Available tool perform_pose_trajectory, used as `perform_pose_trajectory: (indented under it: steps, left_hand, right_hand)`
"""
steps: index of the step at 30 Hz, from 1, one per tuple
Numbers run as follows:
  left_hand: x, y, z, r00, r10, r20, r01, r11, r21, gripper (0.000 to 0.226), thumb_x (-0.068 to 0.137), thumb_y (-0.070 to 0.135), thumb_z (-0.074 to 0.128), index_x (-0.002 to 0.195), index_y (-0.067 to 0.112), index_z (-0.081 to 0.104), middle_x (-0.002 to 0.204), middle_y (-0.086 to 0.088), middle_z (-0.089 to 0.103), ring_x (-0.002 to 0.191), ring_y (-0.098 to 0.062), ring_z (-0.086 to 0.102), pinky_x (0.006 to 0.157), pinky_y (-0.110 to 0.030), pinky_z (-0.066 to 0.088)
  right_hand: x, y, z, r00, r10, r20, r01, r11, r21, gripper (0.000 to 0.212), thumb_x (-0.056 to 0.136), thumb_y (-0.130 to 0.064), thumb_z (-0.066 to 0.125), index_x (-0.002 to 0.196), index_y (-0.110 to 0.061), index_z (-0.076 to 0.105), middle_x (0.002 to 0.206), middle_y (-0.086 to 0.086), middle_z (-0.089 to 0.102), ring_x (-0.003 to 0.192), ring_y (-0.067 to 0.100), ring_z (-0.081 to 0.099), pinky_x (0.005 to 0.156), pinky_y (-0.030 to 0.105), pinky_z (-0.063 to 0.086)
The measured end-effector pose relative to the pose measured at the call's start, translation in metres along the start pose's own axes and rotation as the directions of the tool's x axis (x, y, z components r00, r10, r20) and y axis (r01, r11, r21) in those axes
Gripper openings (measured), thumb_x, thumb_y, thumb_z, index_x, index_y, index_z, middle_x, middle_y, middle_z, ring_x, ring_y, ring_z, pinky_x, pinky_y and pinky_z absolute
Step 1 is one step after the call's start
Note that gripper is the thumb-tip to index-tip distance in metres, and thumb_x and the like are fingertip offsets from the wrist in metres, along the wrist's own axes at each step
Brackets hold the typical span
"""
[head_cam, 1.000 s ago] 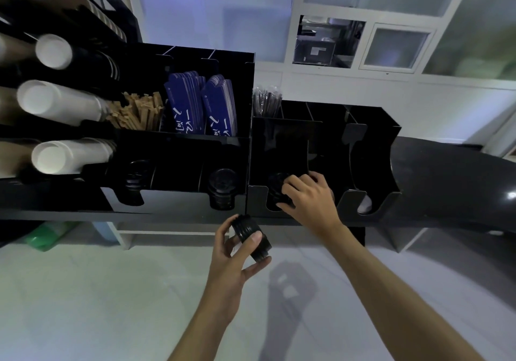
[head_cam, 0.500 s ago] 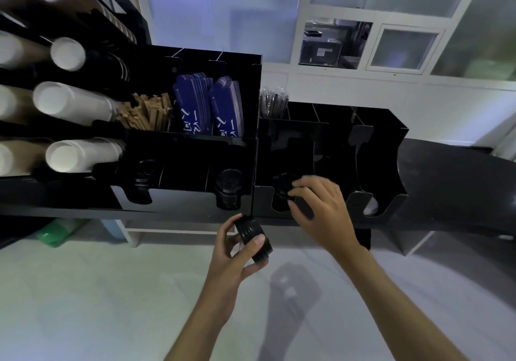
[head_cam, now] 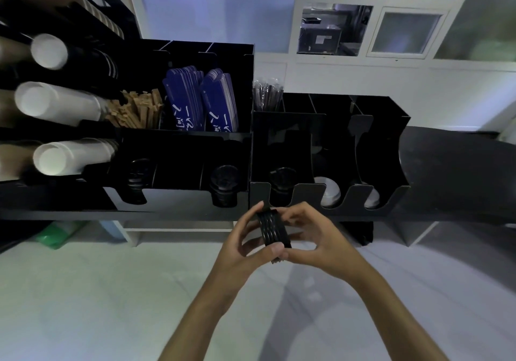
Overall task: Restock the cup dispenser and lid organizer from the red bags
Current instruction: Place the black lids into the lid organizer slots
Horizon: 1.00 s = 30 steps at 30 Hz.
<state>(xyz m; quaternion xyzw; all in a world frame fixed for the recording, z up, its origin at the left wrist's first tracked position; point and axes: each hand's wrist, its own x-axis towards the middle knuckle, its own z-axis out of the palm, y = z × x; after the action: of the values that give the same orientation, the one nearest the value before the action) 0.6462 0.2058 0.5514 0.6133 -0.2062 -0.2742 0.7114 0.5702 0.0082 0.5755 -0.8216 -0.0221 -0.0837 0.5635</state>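
together, both hands' grip encloses black lid stack (head_cam: 273,230)

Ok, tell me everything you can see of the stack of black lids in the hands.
The stack of black lids is a short column of several nested, ribbed lids that look like glossy plastic, seen edge-on and tilted. It is held in the air just in front of the black lid organizer, below its leftmost slot. The left hand grips it from the left, the right hand from the right; fingertips meet beneath it.
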Motion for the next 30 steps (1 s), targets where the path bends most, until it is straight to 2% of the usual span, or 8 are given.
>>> perform_pose_trajectory:
  steps: [8, 12, 14, 17, 24, 30]
  left_hand:
    - [0.004, -0.008, -0.008, 0.998, 0.006, -0.066, -0.009, 0.999, -0.047, 0.077, 0.076, 0.031, 0.091, 0.144, 0.040, 0.057, 0.136, 0.005, 0.066, 0.125, -0.031, 0.067, 0.097, -0.057, 0.059]
    - [0.007, -0.011, -0.010, 0.996, 0.010, -0.094, -0.017, 0.997, -0.079, 0.078, 0.076, 0.029, 0.090, 0.146, 0.040, 0.056, 0.138, 0.004, 0.065, 0.127, -0.030, 0.066, 0.097, -0.055, 0.060]
    - [0.008, -0.011, -0.012, 0.995, 0.014, -0.098, -0.024, 0.995, -0.093, 0.077, 0.076, 0.029, 0.089, 0.145, 0.037, 0.057, 0.138, 0.002, 0.065, 0.128, -0.031, 0.065, 0.097, -0.055, 0.059]
    - [0.008, -0.010, -0.014, 0.993, 0.020, -0.114, -0.035, 0.991, -0.130, 0.076, 0.077, 0.029, 0.088, 0.146, 0.032, 0.056, 0.138, -0.003, 0.065, 0.128, -0.033, 0.064, 0.097, -0.056, 0.059]
    - [0.008, -0.009, -0.016, 0.990, 0.056, -0.127, -0.066, 0.995, -0.078, 0.075, 0.078, 0.029, 0.088, 0.145, 0.037, 0.055, 0.137, 0.002, 0.066, 0.129, -0.029, 0.064, 0.099, -0.057, 0.058]
    - [0.003, -0.011, -0.015, 0.985, 0.095, -0.147, -0.112, 0.988, -0.109, 0.078, 0.079, 0.028, 0.086, 0.148, 0.035, 0.052, 0.139, -0.002, 0.064, 0.130, -0.035, 0.062, 0.102, -0.060, 0.056]
  right_hand:
    - [0.010, 0.010, 0.007, 1.000, 0.012, -0.027, -0.010, 0.998, 0.063, 0.046, 0.082, -0.005, 0.088, 0.117, -0.012, 0.059, 0.140, -0.001, 0.064, 0.132, 0.025, 0.061, 0.101, 0.053, 0.057]
    - [0.017, 0.014, 0.014, 0.999, -0.016, -0.039, 0.019, 0.996, 0.089, 0.045, 0.083, 0.001, 0.085, 0.116, -0.011, 0.057, 0.140, 0.001, 0.064, 0.132, 0.029, 0.060, 0.096, 0.049, 0.059]
    - [0.019, 0.016, 0.016, 0.998, -0.023, -0.051, 0.030, 0.991, 0.132, 0.045, 0.082, -0.003, 0.086, 0.116, -0.010, 0.056, 0.140, 0.004, 0.063, 0.132, 0.032, 0.060, 0.094, 0.049, 0.059]
    - [0.024, 0.016, 0.015, 0.997, -0.013, -0.082, 0.028, 0.983, 0.184, 0.048, 0.081, -0.015, 0.086, 0.117, -0.008, 0.055, 0.139, 0.009, 0.062, 0.128, 0.036, 0.062, 0.094, 0.058, 0.058]
    - [0.029, 0.009, 0.014, 1.000, -0.022, -0.022, 0.023, 0.999, 0.032, 0.049, 0.082, 0.000, 0.087, 0.119, -0.014, 0.058, 0.140, 0.002, 0.063, 0.131, 0.030, 0.061, 0.103, 0.058, 0.054]
    - [0.031, 0.004, 0.018, 0.999, -0.051, 0.004, 0.050, 0.995, 0.083, 0.048, 0.081, -0.004, 0.085, 0.118, -0.012, 0.057, 0.142, 0.003, 0.062, 0.132, 0.031, 0.060, 0.101, 0.056, 0.056]
